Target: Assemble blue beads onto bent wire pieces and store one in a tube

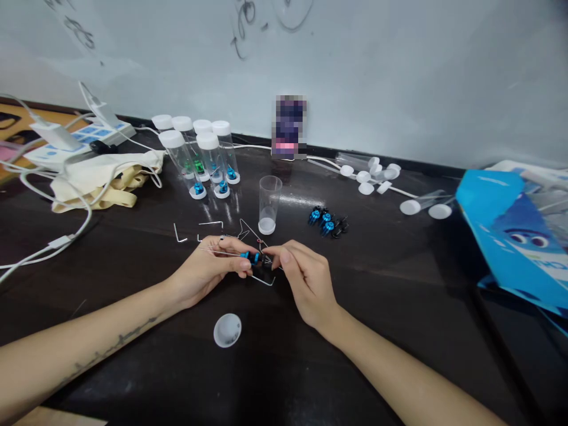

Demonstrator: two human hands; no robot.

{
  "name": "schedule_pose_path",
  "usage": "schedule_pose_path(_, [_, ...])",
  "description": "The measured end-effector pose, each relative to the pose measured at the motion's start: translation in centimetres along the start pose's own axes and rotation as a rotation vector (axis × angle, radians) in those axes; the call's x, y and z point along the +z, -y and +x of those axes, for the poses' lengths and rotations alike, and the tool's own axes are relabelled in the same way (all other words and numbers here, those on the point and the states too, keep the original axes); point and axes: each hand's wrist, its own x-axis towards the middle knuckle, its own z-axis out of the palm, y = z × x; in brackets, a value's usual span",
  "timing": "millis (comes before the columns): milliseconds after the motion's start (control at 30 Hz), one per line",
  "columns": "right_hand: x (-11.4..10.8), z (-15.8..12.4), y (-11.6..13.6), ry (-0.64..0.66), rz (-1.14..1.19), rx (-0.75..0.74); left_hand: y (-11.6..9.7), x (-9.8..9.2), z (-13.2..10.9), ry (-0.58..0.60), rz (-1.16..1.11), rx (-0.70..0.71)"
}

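Between thumb and fingers, my left hand (222, 260) is closed on a small blue-and-black metal part (254, 258) with thin rods or wires sticking out of it. My right hand (306, 278) pinches at the part's right end; the fingers hide exactly what they grip there. Beneath the hands lies a bent metal hex key (265, 281). More hex keys (178, 234) rest to the left of my left hand. A clear tube (269, 201) with a white base stands upright just beyond the hands. Nearer to me sits a white round cap (228, 330) with tiny dark pieces inside.
Several capped tubes (207, 142) holding blue or green parts stand back left. Loose blue-and-black parts (327, 220) lie right of the open tube. White caps (364, 177), a phone (290, 127), a blue bag (506, 225), a cloth bag (97, 183) and cables (66, 239) surround the work area.
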Motion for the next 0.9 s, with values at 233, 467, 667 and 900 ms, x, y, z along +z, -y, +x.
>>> schedule_pose_path(233, [0.04, -0.01, -0.04, -0.002, -0.013, 0.008, 0.03, 0.01, 0.01, -0.003, -0.003, 0.0])
schedule_pose_path(467, [0.04, -0.03, -0.03, -0.004, -0.012, 0.007, -0.08, 0.16, 0.04, -0.01, 0.005, -0.003])
schedule_pose_path(667, [0.07, -0.05, 0.0, 0.002, -0.015, 0.008, -0.06, 0.05, -0.08, -0.021, 0.015, 0.003])
schedule_pose_path(900, [0.06, -0.06, -0.03, -0.012, -0.018, 0.004, 0.02, -0.01, -0.01, -0.006, 0.008, 0.002])
